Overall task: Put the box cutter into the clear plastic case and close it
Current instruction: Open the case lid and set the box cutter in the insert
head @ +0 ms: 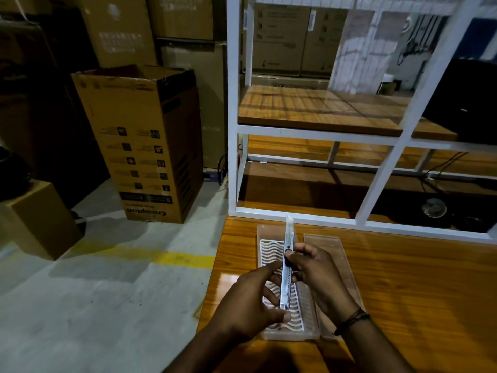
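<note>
A long silver box cutter [287, 246] with a black slider is held lengthwise above the open clear plastic case [265, 234]. My left hand [252, 302] grips its near end. My right hand [312, 267] pinches it around the slider at mid-length. The case lies on the wooden table [416, 286] and has a white wavy insert [269, 254] in its base. Its clear lid [330, 246] lies open flat on the right side. The cutter's far tip reaches past the case's far edge.
A white metal shelf frame [376, 184] with wooden boards stands just behind the case. The table's left edge drops to a concrete floor with a yellow line [172, 258]. A tall open cardboard box [145, 146] and more cartons stand at the left.
</note>
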Demonstrator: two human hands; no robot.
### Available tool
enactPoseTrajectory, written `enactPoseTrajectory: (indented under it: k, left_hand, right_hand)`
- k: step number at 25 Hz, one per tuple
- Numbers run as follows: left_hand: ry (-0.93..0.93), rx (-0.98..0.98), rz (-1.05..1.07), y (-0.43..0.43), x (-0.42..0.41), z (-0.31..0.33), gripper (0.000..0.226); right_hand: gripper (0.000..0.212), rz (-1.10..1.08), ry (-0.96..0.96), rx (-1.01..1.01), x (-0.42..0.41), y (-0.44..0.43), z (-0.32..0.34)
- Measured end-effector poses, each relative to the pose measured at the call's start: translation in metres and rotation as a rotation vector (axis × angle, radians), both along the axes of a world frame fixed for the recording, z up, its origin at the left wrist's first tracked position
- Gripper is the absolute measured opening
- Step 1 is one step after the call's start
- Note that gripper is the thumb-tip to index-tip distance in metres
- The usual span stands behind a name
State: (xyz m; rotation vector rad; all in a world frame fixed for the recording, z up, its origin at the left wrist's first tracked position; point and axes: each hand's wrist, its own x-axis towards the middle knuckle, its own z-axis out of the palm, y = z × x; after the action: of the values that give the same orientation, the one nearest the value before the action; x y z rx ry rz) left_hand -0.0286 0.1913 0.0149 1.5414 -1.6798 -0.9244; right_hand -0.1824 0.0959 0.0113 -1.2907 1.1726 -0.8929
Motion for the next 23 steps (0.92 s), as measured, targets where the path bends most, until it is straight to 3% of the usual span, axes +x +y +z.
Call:
enactPoseTrajectory:
  k: [18,21,23]
  left_hand:
    - [-0.078,-0.017,0.057,-0.006,0.001,-0.005,0.089]
    - [-0.18,-0.015,0.053,-0.009,0.003,-0.008,0.084]
    - [-0.27,-0.006,0.069,-0.013,0.008,-0.013,0.074]
  right_hand:
    - [0.044,0.087,-0.024,0.046,-0.006,0.03,-0.004]
    - [0.046,0.099,0.055,0.026,-0.007,0.027,-0.005]
    - [0.05,0.098,0.218,-0.028,-0.006,0.023,-0.009]
